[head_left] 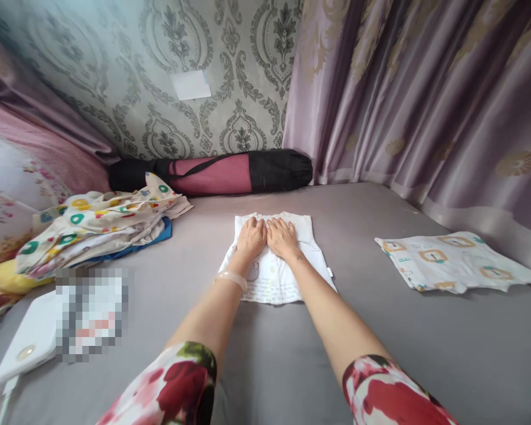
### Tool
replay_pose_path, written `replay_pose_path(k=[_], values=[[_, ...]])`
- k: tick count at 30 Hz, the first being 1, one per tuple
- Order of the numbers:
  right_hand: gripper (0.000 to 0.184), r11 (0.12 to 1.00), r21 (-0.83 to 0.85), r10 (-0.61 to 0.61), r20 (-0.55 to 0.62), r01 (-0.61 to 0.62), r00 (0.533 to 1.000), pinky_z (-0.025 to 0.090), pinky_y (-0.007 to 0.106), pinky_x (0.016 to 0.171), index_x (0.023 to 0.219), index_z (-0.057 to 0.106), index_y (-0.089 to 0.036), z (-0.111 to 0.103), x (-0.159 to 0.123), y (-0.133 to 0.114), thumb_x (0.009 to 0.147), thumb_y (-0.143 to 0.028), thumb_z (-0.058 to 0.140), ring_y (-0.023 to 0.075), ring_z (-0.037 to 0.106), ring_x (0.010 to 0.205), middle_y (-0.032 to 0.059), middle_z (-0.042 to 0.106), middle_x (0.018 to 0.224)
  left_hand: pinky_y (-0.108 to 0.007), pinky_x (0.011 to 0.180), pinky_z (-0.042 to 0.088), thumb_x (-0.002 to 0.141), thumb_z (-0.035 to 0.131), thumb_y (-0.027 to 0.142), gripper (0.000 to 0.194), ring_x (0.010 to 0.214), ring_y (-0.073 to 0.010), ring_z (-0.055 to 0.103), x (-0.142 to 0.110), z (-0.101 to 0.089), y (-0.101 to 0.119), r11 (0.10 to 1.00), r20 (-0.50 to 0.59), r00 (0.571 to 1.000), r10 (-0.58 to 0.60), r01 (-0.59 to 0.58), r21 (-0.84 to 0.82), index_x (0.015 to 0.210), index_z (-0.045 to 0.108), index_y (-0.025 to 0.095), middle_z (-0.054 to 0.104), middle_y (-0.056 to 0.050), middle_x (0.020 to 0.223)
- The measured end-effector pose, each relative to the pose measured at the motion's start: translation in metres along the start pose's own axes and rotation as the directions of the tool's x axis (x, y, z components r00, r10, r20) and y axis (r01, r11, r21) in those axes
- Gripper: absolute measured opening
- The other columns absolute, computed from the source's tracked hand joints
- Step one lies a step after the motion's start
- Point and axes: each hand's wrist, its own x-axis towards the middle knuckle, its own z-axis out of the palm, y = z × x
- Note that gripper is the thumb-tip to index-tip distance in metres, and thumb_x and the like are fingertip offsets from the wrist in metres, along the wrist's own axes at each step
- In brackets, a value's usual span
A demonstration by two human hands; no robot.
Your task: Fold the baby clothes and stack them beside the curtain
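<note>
Garment (272,289), white with grey lettering, lies flat near the middle of the grey sheet (358,354), well in from the left and right edges. Both hands rest on its upper part, palms down and side by side, with the fingers pointing toward the far edge of the sheet. The right hand (283,237) lies flat, its fingers stretched and a little apart, clasping nothing. The left hand (251,236) has its fingers bent, and I cannot tell whether they pinch the fabric or only press on it. A pale bracelet (232,280) circles the left wrist, and a small tag (330,272) sticks out from the garment's right side. Along the far edge of the sheet, before the patterned wall (230,77), stretches a long bag (216,175), pink in the middle and black at both ends. A loose pile of clothes (101,221) sits toward the far left corner, the topmost piece cream with coloured rings. Near the right edge lies a folded cloth (460,262), white with orange-framed prints. Toward the near left corner is a white device (30,330) with a white cable (9,386), just beside a pixelated patch (95,319) whose contents are hidden.
</note>
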Motion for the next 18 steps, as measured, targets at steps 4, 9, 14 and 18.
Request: replay_pose_path(k=[4,9,14,18], values=[[0.055,0.999,0.028,0.008,0.222,-0.014,0.975,0.010,0.047,0.119,0.152,0.033,-0.018,-0.014,0.003,0.003,0.099,-0.035,0.030,0.0228,0.017,0.148,0.0091,0.027,0.160,-0.045,0.095,0.043,0.101,0.025,0.032,0.046,0.111,-0.0314,0.054,-0.001,-0.009,0.004,0.994,0.014,1.000,-0.027,0.026,0.105,0.109,0.063,0.009,0.061,-0.022,0.111],[0.067,1.000,0.021,0.010,0.258,-0.016,0.966,0.006,0.045,0.120,0.156,0.021,-0.018,-0.025,-0.026,0.014,0.099,-0.050,0.033,0.0249,0.003,0.151,0.0123,0.008,0.164,-0.040,0.099,0.044,0.098,0.033,0.031,0.043,0.114,-0.0281,0.055,-0.018,-0.025,-0.009,0.985,0.136,0.981,0.139,-0.152,0.088,0.127,0.054,0.007,0.061,-0.020,0.118],[0.065,0.989,0.017,-0.144,0.228,0.144,0.963,0.007,0.043,0.121,0.156,0.020,-0.015,-0.030,-0.073,0.034,0.100,-0.048,0.027,0.0244,0.002,0.151,0.0126,0.006,0.164,-0.044,0.116,0.029,0.100,0.027,0.038,0.053,0.140,-0.0257,0.038,-0.060,-0.035,-0.053,0.939,0.184,0.922,0.342,-0.343,-0.024,0.144,0.040,0.010,0.045,-0.017,0.147],[0.064,0.970,0.069,-0.241,0.297,0.231,0.924,0.008,0.044,0.122,0.155,0.027,-0.014,-0.044,-0.109,0.049,0.100,-0.048,0.024,0.0258,0.010,0.150,0.0125,0.015,0.163,-0.046,0.118,0.026,0.101,0.025,0.046,0.056,0.145,-0.0274,0.030,-0.092,-0.052,-0.083,0.920,0.242,0.889,0.388,-0.389,-0.047,0.144,0.043,0.015,0.039,-0.014,0.154]])
